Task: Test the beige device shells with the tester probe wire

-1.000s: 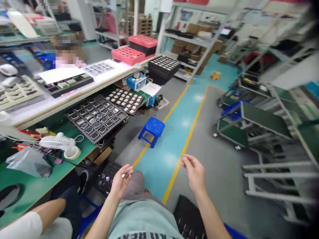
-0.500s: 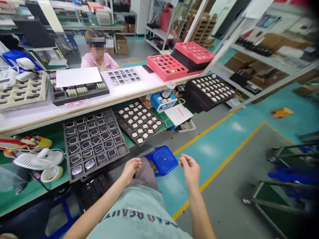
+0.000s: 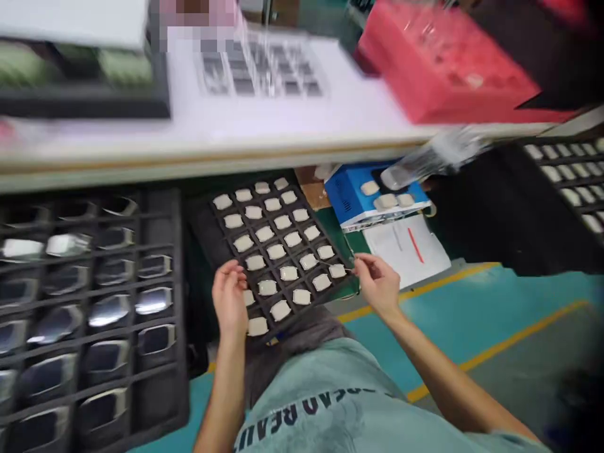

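A black compartment tray [image 3: 221,250] holding several pale, rounded-rectangular pieces lies before me at the edge of the green bench. Beside its left edge is my left hand [image 3: 229,299], fingers loosely bent and apart, with nothing visible in them. At the tray's right corner my right hand [image 3: 379,283] is closed in a pinch. A thin wire-like thing [image 3: 336,267] runs from its fingertips over the tray's pale pieces; its kind is too blurred to tell. To the left sits a larger black tray [image 3: 158,236] with several dark, glossy, metal-rimmed pieces.
A blue box [image 3: 346,195] with pale pieces and a clear plastic cup [image 3: 425,165] on it stands behind the right hand, near a white paper [image 3: 387,245]. Above runs a white shelf [image 3: 283,129] with a red foam tray [image 3: 425,88]. A person sits across.
I have moved in closer to the bench. Both hands have gone from in front of my body to the sides of the tray of pale pieces. The blue stool is out of view.
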Demonstrator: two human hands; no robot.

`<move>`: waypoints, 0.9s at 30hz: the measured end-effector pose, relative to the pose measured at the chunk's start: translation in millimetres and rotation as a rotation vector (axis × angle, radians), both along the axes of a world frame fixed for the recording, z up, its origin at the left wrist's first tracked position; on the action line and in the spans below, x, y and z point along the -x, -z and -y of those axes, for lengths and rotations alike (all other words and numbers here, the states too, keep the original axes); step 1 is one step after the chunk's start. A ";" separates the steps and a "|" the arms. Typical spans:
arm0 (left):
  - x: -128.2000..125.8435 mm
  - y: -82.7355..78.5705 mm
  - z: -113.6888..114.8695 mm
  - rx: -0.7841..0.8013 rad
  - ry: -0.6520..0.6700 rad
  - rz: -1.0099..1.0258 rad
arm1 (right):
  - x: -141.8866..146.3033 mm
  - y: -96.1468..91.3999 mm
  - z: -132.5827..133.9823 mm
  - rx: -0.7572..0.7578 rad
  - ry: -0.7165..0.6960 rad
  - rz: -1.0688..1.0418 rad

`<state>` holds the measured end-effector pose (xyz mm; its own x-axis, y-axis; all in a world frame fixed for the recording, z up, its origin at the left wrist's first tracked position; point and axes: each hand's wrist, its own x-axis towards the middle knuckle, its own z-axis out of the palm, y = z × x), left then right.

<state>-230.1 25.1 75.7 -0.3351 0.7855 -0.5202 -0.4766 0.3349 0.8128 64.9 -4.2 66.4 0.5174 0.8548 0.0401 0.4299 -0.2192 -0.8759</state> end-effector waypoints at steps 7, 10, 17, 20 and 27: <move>-38.7 39.1 -23.0 -0.262 0.021 -0.321 | -92.7 81.2 -38.9 -0.280 -0.145 0.064; -77.2 32.5 -27.5 -0.280 0.118 -0.514 | -113.7 85.3 -37.9 -0.402 -0.267 0.031; -161.5 25.5 -50.7 -0.292 0.296 -0.920 | -133.6 87.3 -42.4 -0.568 -0.361 -0.092; -153.2 23.2 -35.5 -0.267 0.230 -1.078 | -136.8 89.7 -41.2 -0.648 -0.348 -0.077; -60.2 17.8 9.9 -0.155 0.001 -1.286 | -131.7 93.1 -34.9 -0.820 -0.418 0.114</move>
<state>-169.9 15.2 57.9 -0.5229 0.8090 0.2684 0.6709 0.1964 0.7150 196.6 30.6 -26.6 0.1295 0.6529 0.7463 0.4275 0.6423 -0.6361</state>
